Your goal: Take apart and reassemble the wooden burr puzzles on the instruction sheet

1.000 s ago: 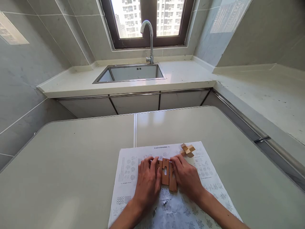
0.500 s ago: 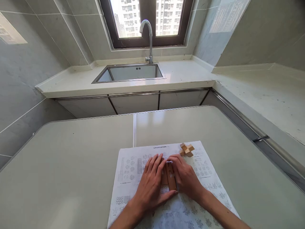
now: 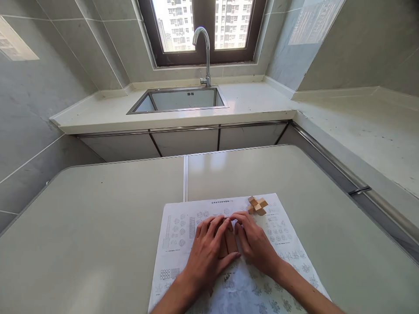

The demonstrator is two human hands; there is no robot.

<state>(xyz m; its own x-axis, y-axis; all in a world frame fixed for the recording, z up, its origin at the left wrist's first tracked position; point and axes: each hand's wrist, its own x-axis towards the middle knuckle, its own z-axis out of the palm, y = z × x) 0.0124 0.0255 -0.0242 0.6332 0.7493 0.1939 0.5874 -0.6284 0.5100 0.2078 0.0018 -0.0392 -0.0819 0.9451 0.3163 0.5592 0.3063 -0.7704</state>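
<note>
Flat brown wooden pieces point(image 3: 231, 241) lie side by side over the printed sheet point(image 3: 176, 257), partly hidden by my hands. My left hand point(image 3: 209, 246) is curled over them from the left, its thumb along their near end and its fingertips at their far end. From the right, my right hand point(image 3: 257, 244) bends its fingers onto the far end, where its fingertips meet those of the left. Just beyond the right hand, a light wooden interlocking burr-like piece point(image 3: 257, 205) rests on the sheet.
The sheet lies on a pale table point(image 3: 114, 226) with a seam point(image 3: 185, 179) running across it. Behind stand a counter point(image 3: 248, 98) with a sink point(image 3: 183, 109) and a tall faucet point(image 3: 207, 56), below a window. Another counter point(image 3: 366, 126) runs along the right.
The right-hand brown piece has turned and drawn in against its neighbour; its slotted, marked face no longer shows. My left thumb has shifted slightly left and up. The burr-like piece stays put.
</note>
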